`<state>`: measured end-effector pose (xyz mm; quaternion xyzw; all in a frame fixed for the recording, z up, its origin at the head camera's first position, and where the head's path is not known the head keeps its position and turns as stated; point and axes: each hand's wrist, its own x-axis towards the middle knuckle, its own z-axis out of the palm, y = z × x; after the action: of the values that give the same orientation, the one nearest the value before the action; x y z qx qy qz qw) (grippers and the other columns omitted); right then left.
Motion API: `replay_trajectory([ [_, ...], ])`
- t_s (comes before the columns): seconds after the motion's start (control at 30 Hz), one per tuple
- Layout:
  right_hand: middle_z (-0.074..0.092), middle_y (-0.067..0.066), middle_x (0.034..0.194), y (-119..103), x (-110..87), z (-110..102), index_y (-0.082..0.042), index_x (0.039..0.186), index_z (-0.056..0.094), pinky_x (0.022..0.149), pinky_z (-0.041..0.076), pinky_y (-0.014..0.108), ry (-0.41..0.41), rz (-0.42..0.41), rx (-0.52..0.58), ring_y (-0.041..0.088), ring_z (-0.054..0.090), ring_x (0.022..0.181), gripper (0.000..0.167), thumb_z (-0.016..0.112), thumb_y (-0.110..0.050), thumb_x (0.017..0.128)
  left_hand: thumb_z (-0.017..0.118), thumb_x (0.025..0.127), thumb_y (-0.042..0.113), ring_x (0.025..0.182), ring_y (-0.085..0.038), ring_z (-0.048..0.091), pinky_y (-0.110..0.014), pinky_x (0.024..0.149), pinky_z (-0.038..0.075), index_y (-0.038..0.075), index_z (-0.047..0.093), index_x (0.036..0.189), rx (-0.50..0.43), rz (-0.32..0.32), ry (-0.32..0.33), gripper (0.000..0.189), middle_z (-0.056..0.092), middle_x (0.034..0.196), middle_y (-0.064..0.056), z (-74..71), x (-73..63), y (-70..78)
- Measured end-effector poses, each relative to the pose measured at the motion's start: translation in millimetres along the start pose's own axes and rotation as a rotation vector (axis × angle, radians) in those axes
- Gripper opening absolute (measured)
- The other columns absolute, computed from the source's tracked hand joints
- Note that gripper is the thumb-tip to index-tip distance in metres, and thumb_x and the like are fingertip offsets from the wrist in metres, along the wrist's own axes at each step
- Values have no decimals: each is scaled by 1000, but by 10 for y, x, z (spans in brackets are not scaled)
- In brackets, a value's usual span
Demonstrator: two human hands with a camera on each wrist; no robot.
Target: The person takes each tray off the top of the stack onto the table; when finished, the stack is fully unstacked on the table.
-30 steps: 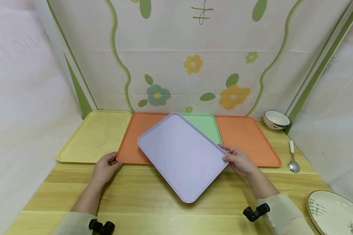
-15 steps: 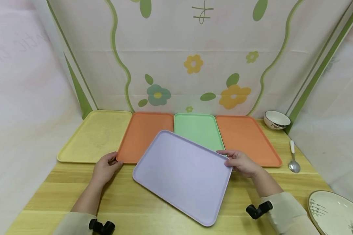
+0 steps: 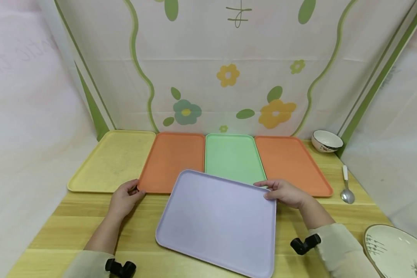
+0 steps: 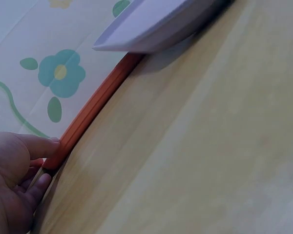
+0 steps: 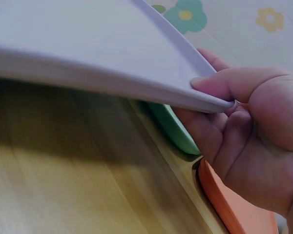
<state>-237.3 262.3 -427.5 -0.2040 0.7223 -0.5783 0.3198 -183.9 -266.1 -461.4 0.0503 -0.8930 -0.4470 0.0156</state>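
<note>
A lilac rectangular tray (image 3: 217, 224) is held slightly tilted above the wooden table. My right hand (image 3: 286, 194) pinches its far right corner, thumb on top and fingers underneath, as the right wrist view shows. At the near left corner of the left orange tray (image 3: 175, 162), my left hand (image 3: 122, 199) grips the edge; in the left wrist view its fingers bend around that corner. Left of it lies a yellow tray (image 3: 112, 160). To its right are a green tray (image 3: 233, 156), its near edge partly covered by the lilac one, and a second orange tray (image 3: 292, 164).
A patterned bowl (image 3: 326, 141) stands at the table's back right corner. In front of it lies a spoon (image 3: 347, 189) with a white handle. A white plate (image 3: 397, 251) sits at the near right. Behind the trays hangs a flowered cloth (image 3: 208, 88).
My right hand has brought the lilac tray nearer and turned it, its long side now almost level across. More of the orange and green trays shows. My left hand has stayed put.
</note>
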Motion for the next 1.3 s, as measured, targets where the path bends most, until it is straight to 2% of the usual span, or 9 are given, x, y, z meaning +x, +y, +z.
replay_trajectory([
  [0.1, 71, -2, 108, -17, 6, 5, 0, 137, 53, 79, 57, 27, -8, 32, -45, 12, 68, 94, 45, 59, -2, 93, 64, 96, 16, 125, -39, 55, -23, 92, 49, -7, 45, 142, -9, -1, -4, 55, 50, 141, -28, -1, -8, 7],
  [0.27, 70, 4, 113, -37, 38, 37, 7, 138, 49, 81, 55, 26, 11, 86, -125, 12, 66, 96, 51, 63, -6, 91, 64, 96, 17, 125, -39, 54, -17, 90, 48, -7, 45, 142, -21, 1, -10, 55, 50, 142, -28, -1, -9, 5],
  [0.43, 70, 9, 115, -45, 66, 69, 6, 138, 50, 81, 55, 26, 30, 115, -162, 12, 65, 96, 52, 65, -6, 90, 64, 96, 17, 126, -39, 54, -20, 92, 49, -7, 45, 142, -23, -4, -13, 56, 50, 142, -28, 1, -7, -1],
  [0.67, 70, 16, 113, -12, 104, 138, 4, 135, 54, 77, 53, 23, 58, 103, -273, 10, 63, 91, 49, 66, -9, 90, 64, 96, 17, 125, -39, 55, -25, 94, 50, -7, 45, 142, -13, 1, -10, 55, 50, 141, -28, -3, -4, 4],
  [0.9, 72, 14, 105, 27, 106, 200, 8, 124, 55, 76, 54, 24, 157, 106, -250, 14, 66, 89, 38, 66, -9, 92, 64, 96, 16, 125, -39, 55, -24, 93, 49, -7, 45, 142, -19, -1, -10, 55, 50, 142, -28, -4, -1, 3],
  [1.17, 68, 10, 98, -16, 95, 338, 4, 112, 69, 69, 50, 25, 294, 96, -389, 15, 55, 83, 28, 71, -12, 89, 64, 96, 16, 126, -39, 54, -15, 89, 47, -7, 44, 143, -31, -12, -12, 56, 50, 142, -28, 2, -1, -6],
  [1.3, 68, 10, 96, -17, 102, 418, 1, 108, 72, 66, 48, 25, 344, 100, -423, 16, 52, 80, 24, 73, -11, 87, 64, 96, 16, 126, -39, 54, -17, 90, 48, -7, 44, 143, -30, -16, -11, 56, 49, 143, -28, 3, -2, -7],
])
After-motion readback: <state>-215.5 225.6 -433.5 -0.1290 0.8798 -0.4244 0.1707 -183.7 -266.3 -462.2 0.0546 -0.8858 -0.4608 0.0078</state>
